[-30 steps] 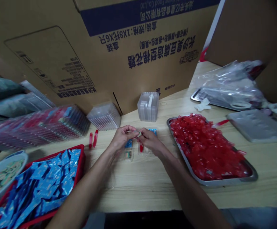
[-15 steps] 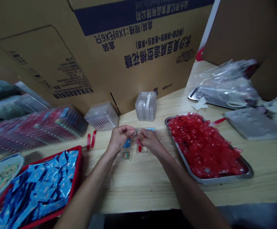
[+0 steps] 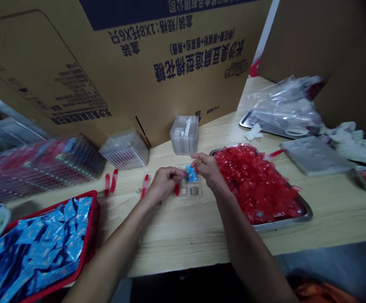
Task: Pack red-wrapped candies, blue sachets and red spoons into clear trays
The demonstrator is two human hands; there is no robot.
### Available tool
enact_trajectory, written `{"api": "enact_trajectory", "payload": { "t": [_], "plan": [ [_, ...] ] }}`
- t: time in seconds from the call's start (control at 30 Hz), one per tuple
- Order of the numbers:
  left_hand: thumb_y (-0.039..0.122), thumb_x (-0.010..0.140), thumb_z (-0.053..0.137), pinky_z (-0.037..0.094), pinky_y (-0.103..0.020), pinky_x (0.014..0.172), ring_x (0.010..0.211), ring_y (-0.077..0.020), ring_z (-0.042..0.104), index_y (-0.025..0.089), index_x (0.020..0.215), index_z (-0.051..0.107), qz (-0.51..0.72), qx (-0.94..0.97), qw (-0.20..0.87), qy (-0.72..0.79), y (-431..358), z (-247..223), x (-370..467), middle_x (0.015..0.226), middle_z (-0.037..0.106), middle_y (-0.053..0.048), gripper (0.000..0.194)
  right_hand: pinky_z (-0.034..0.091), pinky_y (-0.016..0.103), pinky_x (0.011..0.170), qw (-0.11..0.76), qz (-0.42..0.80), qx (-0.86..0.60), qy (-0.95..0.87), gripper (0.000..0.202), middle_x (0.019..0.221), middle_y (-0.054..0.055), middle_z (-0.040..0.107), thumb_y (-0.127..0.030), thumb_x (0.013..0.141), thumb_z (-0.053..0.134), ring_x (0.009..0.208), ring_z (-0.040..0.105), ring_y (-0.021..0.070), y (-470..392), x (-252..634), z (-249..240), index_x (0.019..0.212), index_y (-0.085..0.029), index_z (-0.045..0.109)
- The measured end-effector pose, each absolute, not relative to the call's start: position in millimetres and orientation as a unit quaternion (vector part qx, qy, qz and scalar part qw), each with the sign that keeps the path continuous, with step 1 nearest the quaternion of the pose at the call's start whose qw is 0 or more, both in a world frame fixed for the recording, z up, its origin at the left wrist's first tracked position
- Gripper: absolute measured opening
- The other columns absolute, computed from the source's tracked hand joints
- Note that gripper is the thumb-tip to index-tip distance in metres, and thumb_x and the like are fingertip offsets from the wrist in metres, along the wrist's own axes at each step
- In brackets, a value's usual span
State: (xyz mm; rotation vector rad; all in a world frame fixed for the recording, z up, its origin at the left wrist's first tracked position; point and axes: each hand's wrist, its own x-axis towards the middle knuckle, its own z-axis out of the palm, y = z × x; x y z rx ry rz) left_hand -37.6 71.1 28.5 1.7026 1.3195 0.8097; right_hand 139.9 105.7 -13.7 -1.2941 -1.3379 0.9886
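A clear plastic tray [image 3: 198, 192] lies between my hands, with a blue packet [image 3: 192, 174] in its upper part. It also holds a red stick-like piece [image 3: 177, 190] and a small striped candy piece [image 3: 194, 191]. At the tray's left side, my left hand [image 3: 166, 182] has its fingers pinched together; a small greenish bit shows by the fingertips, too blurred to name. My right hand [image 3: 207, 166] hovers at the upper right of the blue packet, index finger and thumb apart, with nothing visible between them. Behind my left forearm, another clear tray with a red piece [image 3: 144, 187] is partly hidden.
To the left stand a red basket [image 3: 95, 210] of blue packets, a bowl [image 3: 6, 221] and stacked filled trays [image 3: 44, 168]. Clear trays [image 3: 184, 136] stand against a large carton [image 3: 123, 84]. On the right, a metal tray [image 3: 306, 212] holds red wrapped pieces [image 3: 255, 185].
My hands were together over the trays, fingertips meeting at a small piece. Now they are apart, the right one drawn up and to the right. The view has shifted a little.
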Motion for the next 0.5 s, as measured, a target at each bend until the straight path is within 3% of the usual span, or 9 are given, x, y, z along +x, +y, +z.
{"api": "enact_trajectory", "payload": {
  "t": [0.1,0.23,0.5],
  "plan": [
    [0.008,0.071,0.060,0.043,-0.021,0.059,0.061,-0.0119,0.061,0.014,0.082,0.075,0.247,0.733,0.401,0.491,69.5,15.6,-17.6,0.070,0.071,0.001,0.020,0.050,0.025,0.061,0.503,0.398,-0.535,-0.549,0.035,0.070,0.001,0.070,-0.024,0.071,0.051,0.065,0.062,0.0155,108.6,140.9,-20.2,0.100,-0.017,0.070],
    [0.003,0.070,0.058,0.044,-0.022,0.062,0.064,-0.0129,0.062,0.014,0.073,0.074,0.183,0.818,0.306,0.450,69.9,-3.1,-2.8,0.070,0.070,0.000,0.019,0.051,0.026,0.065,0.499,0.405,-0.521,-0.562,0.034,0.069,-0.001,0.068,-0.024,0.070,0.052,0.067,0.063,0.0161,107.2,134.5,-23.4,0.098,-0.018,0.071],
    [0.009,0.083,0.053,0.050,-0.031,0.075,0.081,-0.0204,0.063,0.015,0.085,0.071,0.184,0.847,0.192,0.461,51.1,-1.9,-5.7,0.088,0.068,-0.008,0.019,0.051,0.026,0.064,0.498,0.394,-0.524,-0.568,0.031,0.069,-0.001,0.068,-0.026,0.073,0.052,0.066,0.062,0.0151,106.8,135.7,-24.2,0.096,-0.019,0.071]
  ]
}}
